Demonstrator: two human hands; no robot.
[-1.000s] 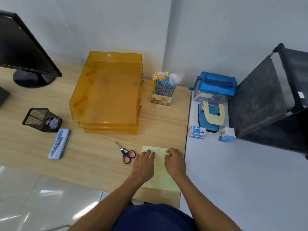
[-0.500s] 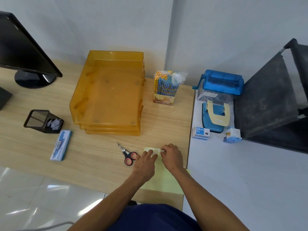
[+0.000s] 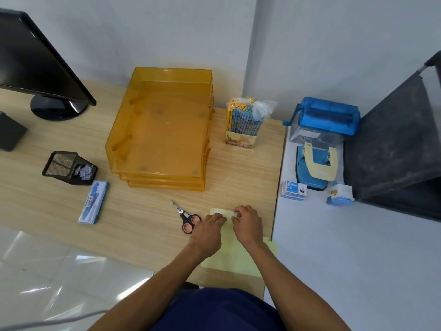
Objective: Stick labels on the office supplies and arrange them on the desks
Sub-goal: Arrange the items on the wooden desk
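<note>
- The yellow label sheet [image 3: 238,256] lies on the bench [image 3: 143,211], just right of the scissors [image 3: 187,217].
- The left grip [image 3: 207,231] lies flat, pressing the sheet.
- The right grip [image 3: 248,225] pinches a label [image 3: 228,213] at the sheet's top edge.

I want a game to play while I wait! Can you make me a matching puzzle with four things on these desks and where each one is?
Things
1. stack of orange see-through plastic trays
2. small scissors with black and pink handles
3. black wire-mesh pen cup
4. blue hole punch with a pale yellow lever

Places
A. on the white desk
B. just behind the flat blue case
C. right beside the left hand
D. next to the pack of pencils, on its left

Pairs: 1-D, 2-C, 3-B, 4-A.
</note>
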